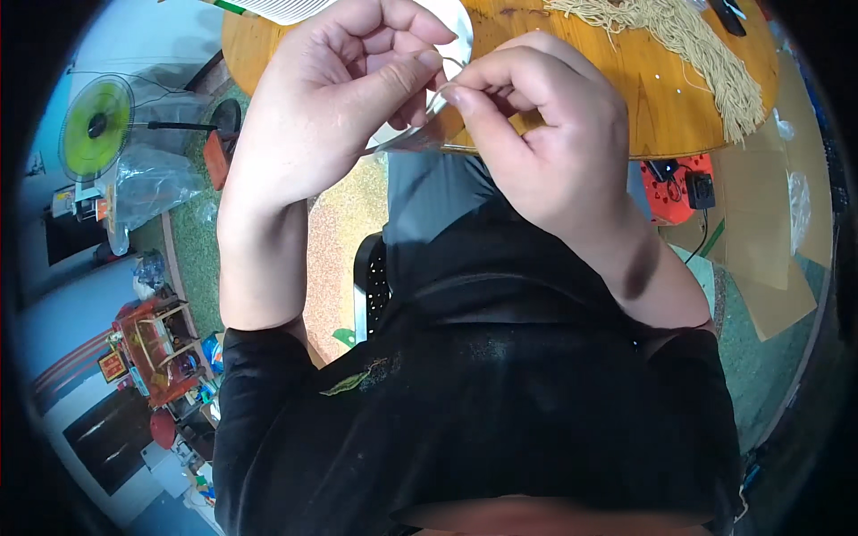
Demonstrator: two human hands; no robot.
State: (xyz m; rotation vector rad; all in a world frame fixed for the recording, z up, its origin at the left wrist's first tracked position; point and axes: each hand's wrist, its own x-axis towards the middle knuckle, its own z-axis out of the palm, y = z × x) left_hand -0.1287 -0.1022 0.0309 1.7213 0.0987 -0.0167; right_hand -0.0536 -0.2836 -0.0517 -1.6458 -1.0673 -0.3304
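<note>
My left hand (344, 89) and my right hand (559, 121) come together over the near edge of a round wooden table (639, 112). A thin beige cord (439, 95) runs between them, bent into a small curve. My right thumb and forefinger pinch it, and my left thumb presses it against the fingers. Where the cord's ends lie is hidden by the fingers. Beneath the hands shows part of a round white plate-like thing (462, 25). Farther right on the table, a thick bundle of beige cords (688, 49) lies spread out, its loose ends fanning toward the edge.
A white ribbed piece (279, 8) lies at the table's far left. Near the far right edge is a black object (728, 18). Below the table's right side are a red surface with black adapters (700, 189) and cardboard (760, 214). A green fan (96, 128) stands left.
</note>
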